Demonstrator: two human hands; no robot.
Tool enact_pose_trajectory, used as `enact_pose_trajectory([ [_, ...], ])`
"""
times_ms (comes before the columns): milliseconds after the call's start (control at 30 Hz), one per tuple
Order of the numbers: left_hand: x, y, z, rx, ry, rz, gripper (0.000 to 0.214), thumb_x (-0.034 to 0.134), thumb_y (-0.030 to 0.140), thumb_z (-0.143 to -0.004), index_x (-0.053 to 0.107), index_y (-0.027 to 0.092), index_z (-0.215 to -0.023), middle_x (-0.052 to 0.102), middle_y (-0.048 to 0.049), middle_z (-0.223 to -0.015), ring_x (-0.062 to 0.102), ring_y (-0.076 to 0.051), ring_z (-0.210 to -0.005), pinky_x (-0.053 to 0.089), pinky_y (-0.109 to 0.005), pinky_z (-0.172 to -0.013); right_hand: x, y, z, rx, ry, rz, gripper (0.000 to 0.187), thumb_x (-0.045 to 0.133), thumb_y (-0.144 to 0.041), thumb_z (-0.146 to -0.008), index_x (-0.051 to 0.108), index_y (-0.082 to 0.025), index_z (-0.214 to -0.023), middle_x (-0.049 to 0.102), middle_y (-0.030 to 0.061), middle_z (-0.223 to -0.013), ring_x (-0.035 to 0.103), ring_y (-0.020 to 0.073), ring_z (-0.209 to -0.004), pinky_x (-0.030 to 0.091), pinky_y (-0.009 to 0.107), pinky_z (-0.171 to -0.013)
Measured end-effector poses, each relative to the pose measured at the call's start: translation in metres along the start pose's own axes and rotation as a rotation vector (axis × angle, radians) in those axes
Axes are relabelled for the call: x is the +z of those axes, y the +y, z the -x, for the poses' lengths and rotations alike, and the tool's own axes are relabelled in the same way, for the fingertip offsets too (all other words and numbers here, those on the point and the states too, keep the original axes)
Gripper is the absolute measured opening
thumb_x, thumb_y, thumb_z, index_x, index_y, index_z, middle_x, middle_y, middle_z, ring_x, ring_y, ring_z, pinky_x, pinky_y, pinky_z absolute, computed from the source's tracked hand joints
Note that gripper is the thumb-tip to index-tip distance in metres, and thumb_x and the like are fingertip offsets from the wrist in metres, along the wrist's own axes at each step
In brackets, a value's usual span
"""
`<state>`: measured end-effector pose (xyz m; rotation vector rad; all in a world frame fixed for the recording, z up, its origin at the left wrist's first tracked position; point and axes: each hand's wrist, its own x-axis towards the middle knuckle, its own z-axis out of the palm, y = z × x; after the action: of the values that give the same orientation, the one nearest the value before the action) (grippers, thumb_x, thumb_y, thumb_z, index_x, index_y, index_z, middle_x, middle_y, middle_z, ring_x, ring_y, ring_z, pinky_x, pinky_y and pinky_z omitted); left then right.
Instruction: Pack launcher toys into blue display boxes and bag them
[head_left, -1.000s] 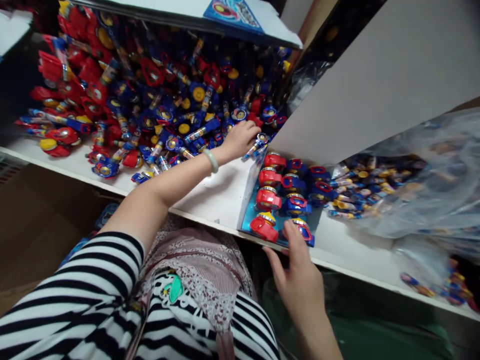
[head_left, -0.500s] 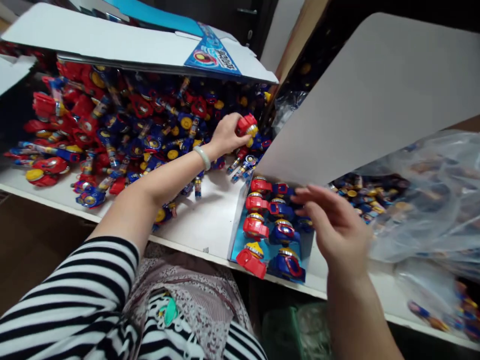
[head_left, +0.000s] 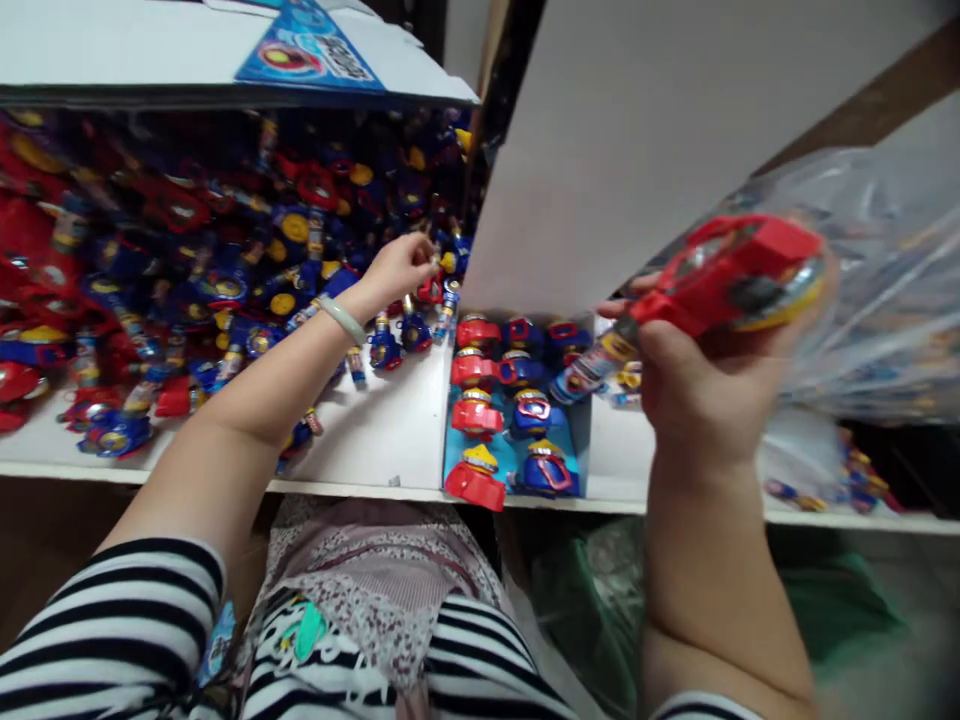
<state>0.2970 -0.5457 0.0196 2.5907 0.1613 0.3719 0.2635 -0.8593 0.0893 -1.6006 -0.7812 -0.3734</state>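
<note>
My right hand (head_left: 705,390) is wrapped round a red toy (head_left: 735,265) with a silver and yellow rim and a printed tube (head_left: 589,370) sticking out to the left. It holds the toy above the right side of an open display box (head_left: 577,455). Red toys (head_left: 478,415) and blue toys (head_left: 531,412) stand in rows in that box. My left hand (head_left: 401,272) is at the right edge of a heap of similar toys (head_left: 292,230), fingertips pinched together. Whatever is between those fingertips is too small to make out.
A large white carton flap (head_left: 360,50) with a blue printed corner overhangs the heap. The display box's tall white lid (head_left: 592,150) stands up behind it. At right lies a clear plastic bag (head_left: 885,300). A green bag (head_left: 585,600) is below the shelf edge.
A red toy, before in my left hand, is now in my right hand, which was empty. My left hand is back among the heap. The view has swung right.
</note>
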Motion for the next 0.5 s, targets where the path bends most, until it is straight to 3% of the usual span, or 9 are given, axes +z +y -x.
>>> enact_pose_trajectory([
  [100, 0.041, -0.011, -0.006, -0.039, -0.113, -0.206, 0.054, 0.066, 0.03, -0.084, 0.053, 0.013, -0.133, 0.057, -0.0203, -0.128, 0.057, -0.037, -0.122, 0.049, -0.047, -0.102, -0.06, 0.022, 0.034, 0.132, 0.071, 0.077, 0.058, 0.069, -0.043, -0.087, 0.036, -0.035, -0.134, 0.06, 0.0085, -0.128, 0.07, 0.0221, -0.107, 0.062, 0.04, -0.087],
  [200, 0.067, -0.006, -0.002, -0.125, -0.072, -0.294, 0.064, 0.061, 0.034, -0.085, 0.042, 0.012, -0.142, 0.045, -0.0258, -0.138, 0.051, -0.044, -0.125, 0.047, -0.054, -0.098, -0.09, 0.055, 0.074, 0.22, 0.133, 0.253, 0.077, 0.079, -0.051, -0.076, 0.033, -0.032, -0.135, 0.061, 0.0087, -0.127, 0.07, 0.0255, -0.11, 0.062, 0.045, -0.089],
  [333, 0.073, -0.01, 0.0, -0.136, -0.017, -0.123, 0.05, 0.062, 0.037, -0.082, 0.049, 0.022, -0.128, 0.047, -0.0126, -0.13, 0.051, -0.038, -0.118, 0.045, -0.057, -0.101, -0.083, 0.093, 0.12, 0.273, 0.098, 0.293, 0.078, 0.08, -0.052, -0.074, 0.033, -0.029, -0.132, 0.054, 0.011, -0.135, 0.068, 0.0241, -0.11, 0.062, 0.043, -0.09],
  [500, 0.044, -0.031, 0.014, -0.221, 0.127, 0.173, 0.044, 0.074, 0.037, -0.07, 0.051, 0.027, -0.106, 0.053, 0.0004, -0.104, 0.051, -0.019, -0.094, 0.05, -0.045, -0.097, -0.07, 0.109, 0.14, 0.138, -0.088, 0.29, 0.057, 0.071, -0.045, -0.083, 0.039, -0.026, -0.127, 0.058, 0.0099, -0.124, 0.065, 0.0224, -0.115, 0.056, 0.041, -0.1],
])
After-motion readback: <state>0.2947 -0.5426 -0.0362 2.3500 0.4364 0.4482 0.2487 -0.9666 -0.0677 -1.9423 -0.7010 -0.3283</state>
